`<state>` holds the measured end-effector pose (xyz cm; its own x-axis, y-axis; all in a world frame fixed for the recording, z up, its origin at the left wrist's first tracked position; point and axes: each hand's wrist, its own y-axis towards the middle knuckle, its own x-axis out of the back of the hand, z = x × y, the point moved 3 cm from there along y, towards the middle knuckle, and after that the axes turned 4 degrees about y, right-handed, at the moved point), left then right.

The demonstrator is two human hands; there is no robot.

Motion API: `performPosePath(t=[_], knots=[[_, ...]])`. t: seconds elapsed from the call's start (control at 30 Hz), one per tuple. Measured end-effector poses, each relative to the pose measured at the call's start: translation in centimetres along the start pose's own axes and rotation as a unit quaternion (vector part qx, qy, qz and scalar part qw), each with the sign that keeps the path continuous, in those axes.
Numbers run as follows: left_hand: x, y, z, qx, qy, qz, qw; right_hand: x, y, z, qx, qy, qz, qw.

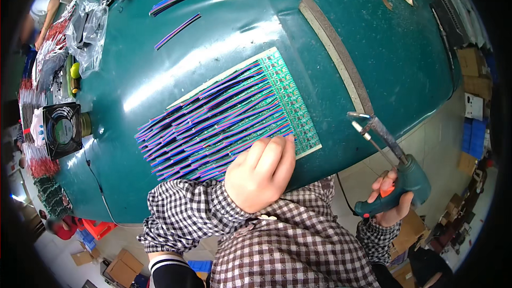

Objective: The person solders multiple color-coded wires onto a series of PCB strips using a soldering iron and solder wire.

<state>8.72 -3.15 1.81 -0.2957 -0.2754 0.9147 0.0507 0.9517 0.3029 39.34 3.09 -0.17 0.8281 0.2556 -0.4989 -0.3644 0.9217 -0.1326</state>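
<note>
A green circuit board panel (290, 98) lies on the table, its right part showing rows of small parts. Many thin multicoloured wires (205, 120) in blue, red, green and black run across it and overhang its left side. My left hand (261, 170) is at the panel's near edge, fingers curled and pinched on wires by their right ends; the fingertips are partly hidden. Off the table's near right edge, my right hand (392, 197) grips a green trigger-type soldering gun (413, 184) with an orange trigger. The gun's metal tip points up and left, apart from the panel.
A curved brown-grey strip (338, 53) lies right of the panel. Two small wire bundles (176, 0) lie at the far left. A black fan (63, 130) stands at the left edge beside plastic bags (85, 34). Cardboard boxes (472, 77) are stacked beyond the right edge.
</note>
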Motion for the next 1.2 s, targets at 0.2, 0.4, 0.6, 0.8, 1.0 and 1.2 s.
performPosePath(t=[0.2,0.4,0.6,0.8,1.0,1.2], knots=[[-0.3,-0.4,0.4,-0.009,0.007,-0.027,1.000,-1.6,-2.6,0.4,-0.093,-0.176,-0.002,0.980],[-0.6,-0.1,0.3,-0.020,0.001,-0.027,0.999,-2.1,-3.3,0.7,-0.094,-0.414,0.064,0.903],[-0.2,-0.3,0.6,-0.004,-0.002,-0.025,1.000,-5.3,-1.0,1.3,-0.081,-0.482,0.056,0.871],[0.0,0.2,0.4,0.010,-0.045,-0.023,0.999,-4.5,-1.6,1.2,-0.086,-0.504,0.081,0.856],[-0.1,0.1,0.5,0.019,-0.046,-0.021,0.999,-4.7,-1.3,0.8,-0.064,-0.495,0.080,0.863],[0.0,0.2,0.4,0.018,-0.053,-0.016,0.998,-5.0,-1.1,0.8,-0.056,-0.507,0.101,0.854]])
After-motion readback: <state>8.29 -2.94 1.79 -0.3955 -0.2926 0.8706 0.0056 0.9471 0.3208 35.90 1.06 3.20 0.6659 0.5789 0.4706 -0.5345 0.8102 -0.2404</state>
